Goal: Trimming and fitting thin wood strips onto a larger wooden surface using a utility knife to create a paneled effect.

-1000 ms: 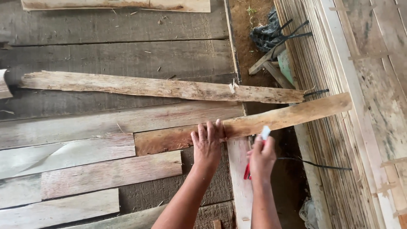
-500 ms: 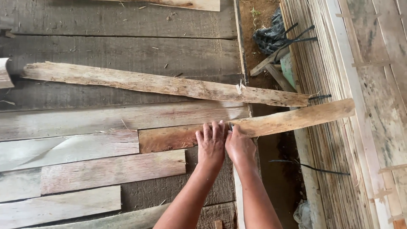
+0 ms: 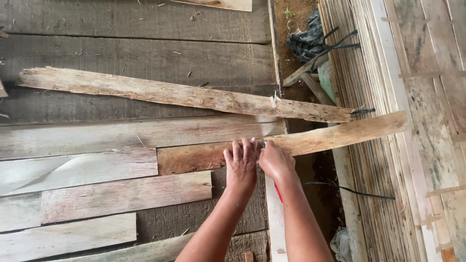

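Observation:
My left hand (image 3: 241, 166) lies flat, fingers spread, on a long reddish-brown plank (image 3: 340, 136) that runs from the floor boards out past their edge to the right. Touching its side, my right hand (image 3: 274, 161) is closed in a fist on the same plank. It grips a thin red tool (image 3: 277, 192), of which only a sliver shows under the wrist. The tool's tip is hidden between the two hands.
A longer rough pale plank (image 3: 184, 95) lies slanted just above. Weathered floor boards (image 3: 97, 165) fill the left. A stack of thin slats (image 3: 369, 73) stands at the right. Bare earth with a black bag (image 3: 306, 41) shows in the gap between.
My right hand has come up from below the plank, where the red tool was in plain sight, and now rests on the plank against my left hand. The left hand stayed put.

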